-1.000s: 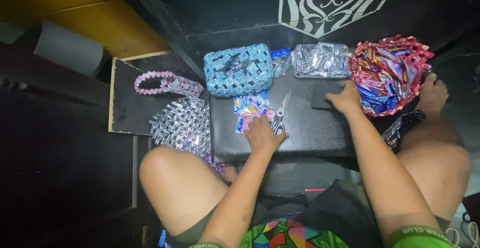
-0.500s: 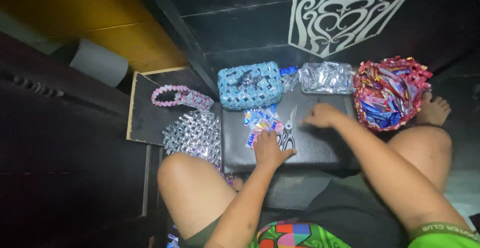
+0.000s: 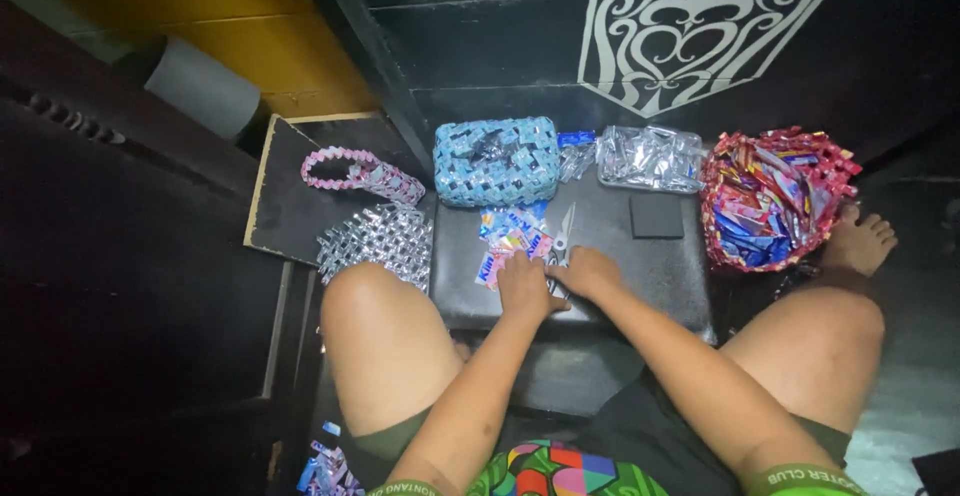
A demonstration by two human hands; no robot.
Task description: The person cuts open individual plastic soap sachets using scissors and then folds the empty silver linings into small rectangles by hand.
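My left hand (image 3: 525, 286) lies knuckles-up on the near edge of a small pile of blue and pink wrappers (image 3: 508, 234) on a black cushioned stool (image 3: 650, 276). Whether it grips one is hidden. My right hand (image 3: 590, 274) sits right beside it, fingers closed at the handles of the silver scissors (image 3: 565, 228), whose blades point away from me. Both hands touch at the stool's front left.
Behind the stool stand a blue woven box (image 3: 497, 161), a clear bag of silver wrappers (image 3: 650, 156) and a red woven basket (image 3: 770, 196). A small black square (image 3: 657, 216) lies on the stool. A pink woven strap (image 3: 362, 174) and a silver woven mat (image 3: 378, 241) rest on the black board at left.
My right hand has come left from the small black square to the scissors beside my left hand. The view has shifted; my left hand stays by the wrappers.
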